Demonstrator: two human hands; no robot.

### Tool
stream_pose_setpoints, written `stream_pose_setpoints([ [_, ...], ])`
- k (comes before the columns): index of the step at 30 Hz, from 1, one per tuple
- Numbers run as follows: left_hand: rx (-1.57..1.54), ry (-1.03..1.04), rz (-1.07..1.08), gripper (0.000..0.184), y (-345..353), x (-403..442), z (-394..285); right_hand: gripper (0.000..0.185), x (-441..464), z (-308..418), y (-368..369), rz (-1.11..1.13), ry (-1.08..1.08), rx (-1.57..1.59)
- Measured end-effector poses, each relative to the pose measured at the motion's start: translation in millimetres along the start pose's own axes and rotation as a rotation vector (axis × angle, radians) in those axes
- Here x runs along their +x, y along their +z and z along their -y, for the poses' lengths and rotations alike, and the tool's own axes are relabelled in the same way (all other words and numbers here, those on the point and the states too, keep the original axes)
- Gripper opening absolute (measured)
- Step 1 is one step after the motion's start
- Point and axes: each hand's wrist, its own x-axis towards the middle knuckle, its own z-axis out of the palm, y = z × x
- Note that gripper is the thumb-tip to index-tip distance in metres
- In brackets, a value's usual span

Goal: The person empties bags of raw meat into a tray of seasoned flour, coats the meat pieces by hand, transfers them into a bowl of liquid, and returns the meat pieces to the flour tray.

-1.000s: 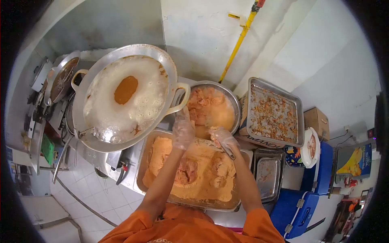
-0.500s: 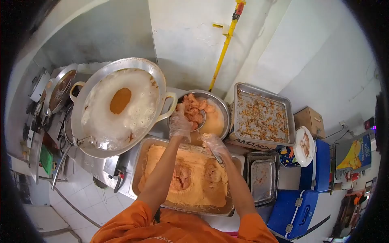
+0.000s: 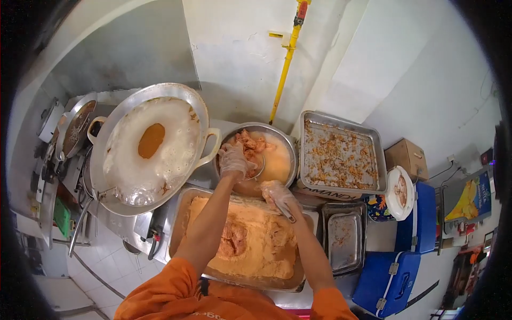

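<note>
My left hand (image 3: 234,160), in a clear glove, rests at the left side of the raw meat (image 3: 249,143), its fingers apart. The meat is in a round metal bowl (image 3: 292,154) with cloudy orange liquid. My right hand (image 3: 277,195), gloved and caked with orange coating, is closed around a metal handle (image 3: 291,218); a curved metal rim, apparently of the same scoop, shows under the meat. Below both hands lies a rectangular tray (image 3: 177,226) of orange powder (image 3: 256,256), with coated meat (image 3: 232,239) in it.
A large wok (image 3: 190,96) of foaming oil stands on the left, its handle near my left hand. To the right are a crumb-strewn tray (image 3: 341,154) on a box, smaller nested trays (image 3: 344,240), a white lidded tub (image 3: 400,193) and a blue cooler (image 3: 386,282). A yellow pipe (image 3: 284,69) runs up the wall.
The view has shifted, moving the scene left and down. My left hand has come farther over the meat in the bowl, its fingers now spread. My right hand keeps its grip on the handle.
</note>
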Motion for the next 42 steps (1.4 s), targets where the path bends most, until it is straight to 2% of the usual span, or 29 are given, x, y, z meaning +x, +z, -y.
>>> stream_pose_setpoints([
  [3,-0.094,0.038,0.036,0.095,11,9,9,0.026,-44,56,13,-0.02,0.135,-0.146],
  [8,-0.114,0.127,0.052,0.086,13,-2,7,0.026,-9,-15,-18,0.133,-0.191,-0.097],
  [10,-0.093,0.185,0.019,0.083,15,-12,4,0.025,-14,-21,-17,0.148,-0.222,-0.103],
  [17,-0.113,0.223,0.044,0.081,7,-35,-6,0.023,-103,-92,-3,-0.2,-0.049,-0.052],
  [22,-0.053,0.177,-0.008,0.088,2,-63,-17,0.022,-131,-104,4,-0.309,-0.013,-0.032],
  [28,-0.046,0.244,-0.077,0.095,-13,-84,-26,0.02,-149,-95,13,-0.363,-0.016,-0.036],
  [32,-0.037,0.245,-0.037,0.097,-12,-85,-34,0.02,-155,-74,23,-0.399,-0.042,-0.034],
  [34,-0.06,0.211,0.017,0.097,-45,-105,-44,0.019,-153,-51,31,-0.417,-0.061,-0.021],
  [37,-0.001,0.314,-0.202,0.094,-21,-99,-42,0.019,-156,-24,44,-0.434,-0.058,0.005],
  [42,-0.071,0.332,-0.026,0.089,-30,-104,-41,0.018,-192,13,65,-0.428,0.02,0.041],
])
